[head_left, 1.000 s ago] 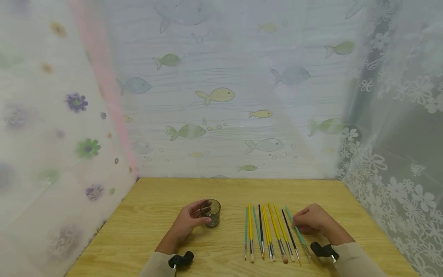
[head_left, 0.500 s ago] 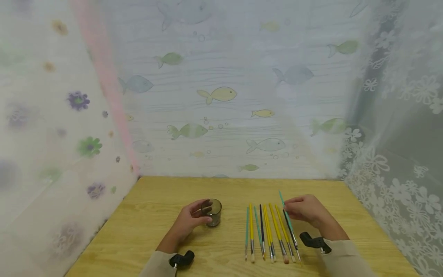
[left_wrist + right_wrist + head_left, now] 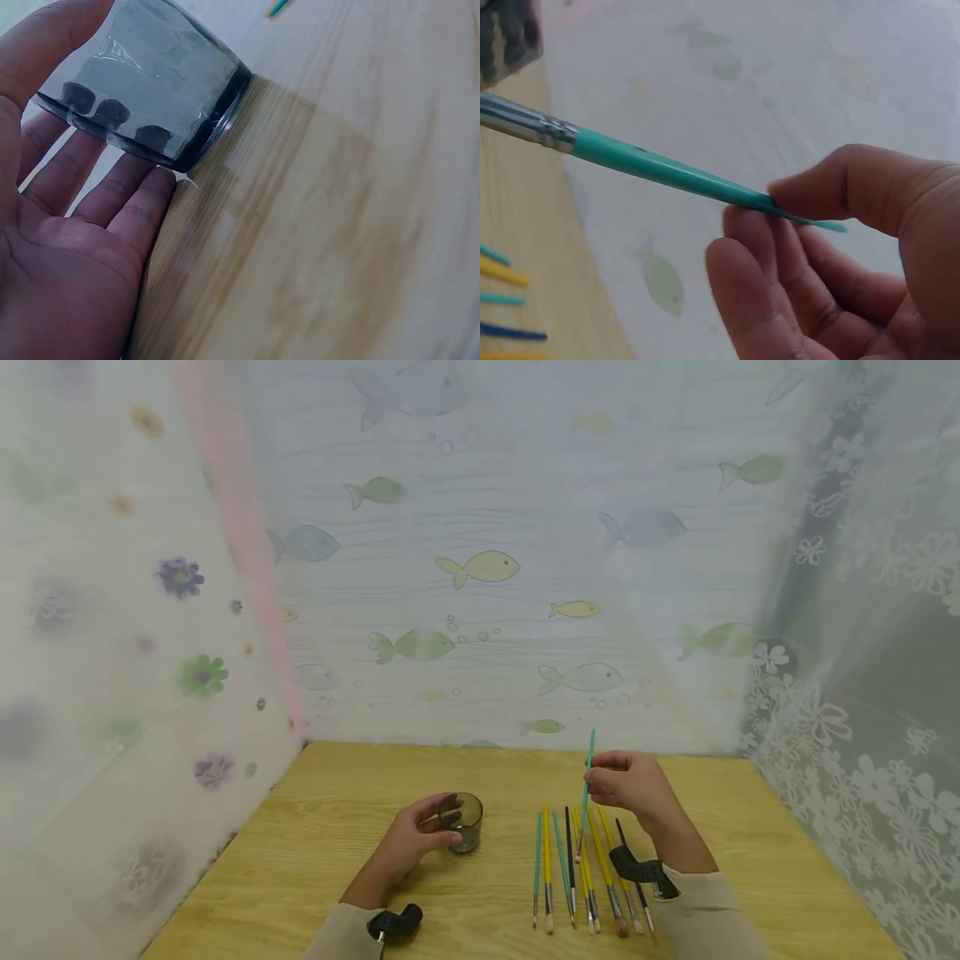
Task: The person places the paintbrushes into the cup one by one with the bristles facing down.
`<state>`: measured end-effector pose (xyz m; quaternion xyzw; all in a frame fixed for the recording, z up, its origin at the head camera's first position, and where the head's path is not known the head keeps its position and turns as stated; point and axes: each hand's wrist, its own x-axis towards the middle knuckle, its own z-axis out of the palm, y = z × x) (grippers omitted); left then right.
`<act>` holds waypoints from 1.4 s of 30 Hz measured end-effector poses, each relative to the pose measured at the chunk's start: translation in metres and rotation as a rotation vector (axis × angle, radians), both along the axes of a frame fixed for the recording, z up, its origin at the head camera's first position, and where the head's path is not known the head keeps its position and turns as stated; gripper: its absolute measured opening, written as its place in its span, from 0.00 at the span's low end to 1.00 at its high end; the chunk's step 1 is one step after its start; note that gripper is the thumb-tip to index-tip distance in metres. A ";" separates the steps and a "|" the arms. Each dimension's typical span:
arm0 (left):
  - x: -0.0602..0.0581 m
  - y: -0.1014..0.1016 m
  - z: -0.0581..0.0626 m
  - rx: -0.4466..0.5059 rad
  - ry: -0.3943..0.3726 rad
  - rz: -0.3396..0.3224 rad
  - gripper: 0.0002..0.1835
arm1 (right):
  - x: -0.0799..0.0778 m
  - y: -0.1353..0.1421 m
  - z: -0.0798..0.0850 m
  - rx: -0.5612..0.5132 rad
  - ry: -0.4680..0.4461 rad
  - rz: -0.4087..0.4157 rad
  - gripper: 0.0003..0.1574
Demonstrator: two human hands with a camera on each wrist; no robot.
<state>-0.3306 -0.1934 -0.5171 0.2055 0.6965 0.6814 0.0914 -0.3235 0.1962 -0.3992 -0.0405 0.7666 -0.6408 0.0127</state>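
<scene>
On the left of the table, my left hand [image 3: 408,843] grips a smoky see-through glass [image 3: 469,832] that stands upright. The left wrist view shows its fingers behind the glass wall and the thumb on the near side. My right hand [image 3: 632,789] pinches a teal paintbrush [image 3: 660,169] by its handle between thumb and fingers. That brush is raised over the row of brushes, its handle end up and its metal ferrule down. In the right wrist view the bristles are cut off by the frame edge.
Below the right hand lie several paintbrushes side by side, among them a yellow brush [image 3: 547,852] and a thin teal brush [image 3: 537,860], bristles toward me. The wooden table [image 3: 375,777] meets a fish-patterned curtain [image 3: 487,635] at the back, with flowered sheets on both sides.
The right hand has lifted the teal paintbrush from the right end of the row and carried it up and left, turning it nearly upright. The left hand and glass stay put.
</scene>
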 end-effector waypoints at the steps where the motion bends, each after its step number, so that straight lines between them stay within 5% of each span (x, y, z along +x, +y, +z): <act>1: 0.000 0.000 0.000 0.001 -0.004 0.004 0.40 | 0.001 -0.004 0.002 -0.015 0.016 -0.004 0.25; 13: 0.000 0.001 0.002 0.008 -0.025 -0.002 0.40 | 0.008 -0.044 0.012 -0.148 0.199 -0.057 0.17; 24: -0.001 0.000 0.002 0.003 -0.022 0.007 0.40 | 0.010 -0.071 -0.002 -0.212 0.331 -0.038 0.16; 42: 0.000 0.002 0.002 0.009 -0.017 0.005 0.40 | 0.015 -0.114 -0.030 -0.155 0.366 0.009 0.10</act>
